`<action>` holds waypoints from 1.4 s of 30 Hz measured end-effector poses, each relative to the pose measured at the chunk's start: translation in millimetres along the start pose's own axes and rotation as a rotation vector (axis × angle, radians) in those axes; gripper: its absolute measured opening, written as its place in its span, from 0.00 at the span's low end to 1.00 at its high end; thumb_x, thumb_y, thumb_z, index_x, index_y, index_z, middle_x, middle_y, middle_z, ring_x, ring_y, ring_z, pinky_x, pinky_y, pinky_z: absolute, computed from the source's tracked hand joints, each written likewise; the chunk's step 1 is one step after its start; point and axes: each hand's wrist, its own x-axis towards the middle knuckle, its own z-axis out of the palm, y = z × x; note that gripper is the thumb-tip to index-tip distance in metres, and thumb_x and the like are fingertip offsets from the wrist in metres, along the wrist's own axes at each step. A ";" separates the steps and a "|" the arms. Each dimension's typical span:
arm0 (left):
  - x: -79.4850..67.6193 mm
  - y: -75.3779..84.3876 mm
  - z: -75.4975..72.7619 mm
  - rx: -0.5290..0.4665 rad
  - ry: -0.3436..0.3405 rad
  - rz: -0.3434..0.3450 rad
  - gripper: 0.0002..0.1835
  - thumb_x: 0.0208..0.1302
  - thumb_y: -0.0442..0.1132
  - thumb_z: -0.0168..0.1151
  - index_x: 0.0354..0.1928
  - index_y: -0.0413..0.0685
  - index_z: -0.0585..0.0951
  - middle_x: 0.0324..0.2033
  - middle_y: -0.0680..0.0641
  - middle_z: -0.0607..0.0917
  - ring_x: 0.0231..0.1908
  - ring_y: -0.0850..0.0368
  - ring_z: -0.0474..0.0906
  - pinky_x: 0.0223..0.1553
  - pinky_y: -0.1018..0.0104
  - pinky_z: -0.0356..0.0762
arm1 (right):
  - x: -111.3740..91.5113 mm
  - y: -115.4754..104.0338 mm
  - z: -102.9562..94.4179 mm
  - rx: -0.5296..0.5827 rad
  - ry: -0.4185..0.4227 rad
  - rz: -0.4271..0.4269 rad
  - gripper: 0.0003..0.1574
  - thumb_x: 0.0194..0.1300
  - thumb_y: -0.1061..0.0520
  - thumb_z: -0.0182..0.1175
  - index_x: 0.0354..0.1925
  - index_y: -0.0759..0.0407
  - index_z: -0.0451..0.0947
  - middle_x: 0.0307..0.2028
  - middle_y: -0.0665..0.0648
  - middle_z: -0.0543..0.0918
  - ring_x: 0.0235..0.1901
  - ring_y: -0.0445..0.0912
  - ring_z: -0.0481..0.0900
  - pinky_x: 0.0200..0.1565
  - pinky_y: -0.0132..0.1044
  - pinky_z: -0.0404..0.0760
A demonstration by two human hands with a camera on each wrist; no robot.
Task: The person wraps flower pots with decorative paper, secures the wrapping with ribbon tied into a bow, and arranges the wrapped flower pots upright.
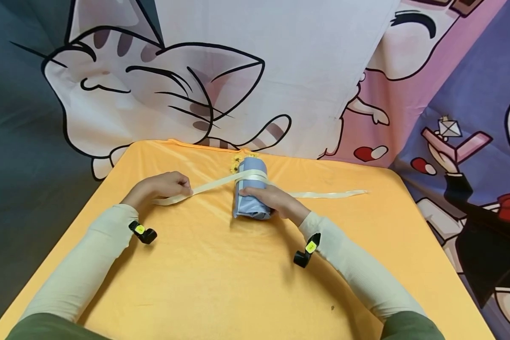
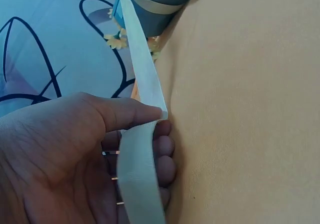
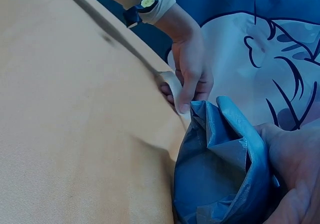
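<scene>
A small bouquet wrapped in blue paper lies on the yellow-covered table, its yellow flowers showing at the far end. Cream ribbon passes round its middle. The left hand, off to the left, pinches the ribbon between thumb and curled fingers; in the left wrist view the ribbon runs taut to the bouquet and its tail hangs down past the palm. The right hand grips the wrapped bouquet from the right, thumb across the top, other fingers hidden. The right wrist view shows the folded open paper end.
A loose ribbon end lies on the table to the right of the bouquet. Behind the yellow tablecloth hangs a printed cartoon cloth. Each wrist wears a small black camera.
</scene>
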 end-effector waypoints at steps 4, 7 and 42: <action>0.3 5.5 -1.8 0.004 -0.034 -0.051 0.14 0.86 0.46 0.62 0.41 0.43 0.79 0.24 0.54 0.73 0.25 0.58 0.66 0.34 0.63 0.68 | -0.2 -0.4 -0.1 -0.004 -0.006 -0.004 0.48 0.74 0.30 0.69 0.74 0.58 0.71 0.54 0.55 0.88 0.52 0.47 0.87 0.54 0.39 0.85; -0.9 13.2 -3.9 0.031 -0.052 -0.115 0.17 0.85 0.49 0.63 0.42 0.43 0.77 0.21 0.53 0.74 0.22 0.58 0.65 0.31 0.63 0.69 | -0.6 -0.9 0.1 -0.007 -0.005 -0.005 0.47 0.74 0.30 0.70 0.74 0.58 0.72 0.54 0.55 0.88 0.52 0.47 0.88 0.54 0.39 0.86; 60.9 125.6 59.2 -0.015 0.372 0.154 0.17 0.81 0.45 0.71 0.62 0.43 0.85 0.55 0.40 0.89 0.57 0.43 0.86 0.61 0.47 0.85 | 0.8 3.0 -3.0 0.010 -0.079 -0.128 0.38 0.83 0.36 0.62 0.76 0.56 0.70 0.58 0.58 0.89 0.53 0.48 0.90 0.55 0.39 0.87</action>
